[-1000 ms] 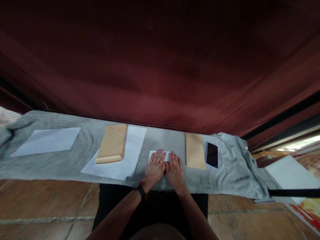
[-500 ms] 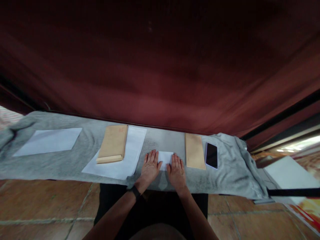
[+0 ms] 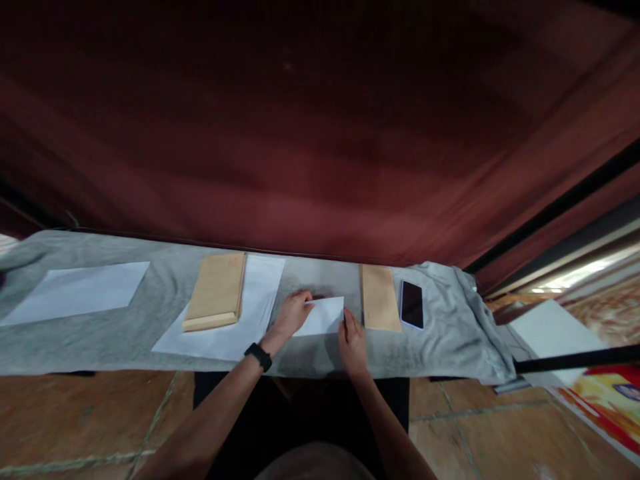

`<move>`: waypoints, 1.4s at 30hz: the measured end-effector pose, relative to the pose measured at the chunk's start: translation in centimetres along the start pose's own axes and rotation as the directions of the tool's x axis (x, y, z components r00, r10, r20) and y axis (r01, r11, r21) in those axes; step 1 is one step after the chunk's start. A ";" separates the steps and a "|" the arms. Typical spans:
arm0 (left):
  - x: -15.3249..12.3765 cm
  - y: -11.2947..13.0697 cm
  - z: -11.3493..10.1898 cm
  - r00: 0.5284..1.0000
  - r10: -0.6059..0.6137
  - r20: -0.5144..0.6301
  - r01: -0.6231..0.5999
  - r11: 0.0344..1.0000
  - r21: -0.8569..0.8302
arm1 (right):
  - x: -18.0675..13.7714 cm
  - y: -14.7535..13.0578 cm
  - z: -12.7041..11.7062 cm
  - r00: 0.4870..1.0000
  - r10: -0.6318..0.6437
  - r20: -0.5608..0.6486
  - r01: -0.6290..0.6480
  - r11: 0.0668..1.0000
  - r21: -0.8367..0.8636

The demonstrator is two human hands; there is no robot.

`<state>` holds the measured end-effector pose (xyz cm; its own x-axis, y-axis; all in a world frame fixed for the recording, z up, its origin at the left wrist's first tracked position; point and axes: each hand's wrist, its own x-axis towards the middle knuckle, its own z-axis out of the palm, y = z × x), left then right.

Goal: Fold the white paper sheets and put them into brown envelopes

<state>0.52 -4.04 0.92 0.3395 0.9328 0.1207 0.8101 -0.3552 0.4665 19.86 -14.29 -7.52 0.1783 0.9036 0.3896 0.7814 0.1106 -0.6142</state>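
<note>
Near held paper (image 3: 323,316), faintly red-marked envelope (image 3: 215,287)

A red curtain (image 3: 300,217) walls off the far edge of the bench (image 3: 440,350). One lane runs from far to near edge between the lone sheet (image 3: 83,290) at the left end and the envelope pile (image 3: 215,290) on its white sheets (image 3: 260,303). Mid-bench, the paper (image 3: 320,317), left hand (image 3: 290,312) and right hand (image 3: 353,340) block the way; room lies behind them and along the near edge between the wrists. The right-hand envelope (image 3: 381,297) nearly meets the phone (image 3: 413,305).
</note>
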 end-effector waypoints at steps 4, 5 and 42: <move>-1.1 1.5 -1.7 0.970 0.158 -0.187 -0.168 0.985 -0.038 | -0.1 0.7 -0.1 0.979 0.176 -0.103 -0.152 0.967 0.203; -1.5 1.5 -1.7 0.956 0.220 -0.195 -0.227 0.974 -0.016 | -0.1 0.7 -0.1 0.972 0.200 -0.123 -0.169 0.960 0.223; -10.2 -5.0 1.0 0.962 0.092 -0.258 -0.024 0.966 0.256 | -2.0 -4.6 2.6 0.983 -0.142 0.118 0.179 0.891 -0.417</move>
<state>-6.53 -11.88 -3.51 0.2777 0.8802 0.3849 0.8973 -0.3807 0.2233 14.39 -15.48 -7.27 -0.0064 0.9212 0.3889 0.9775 0.0877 -0.1917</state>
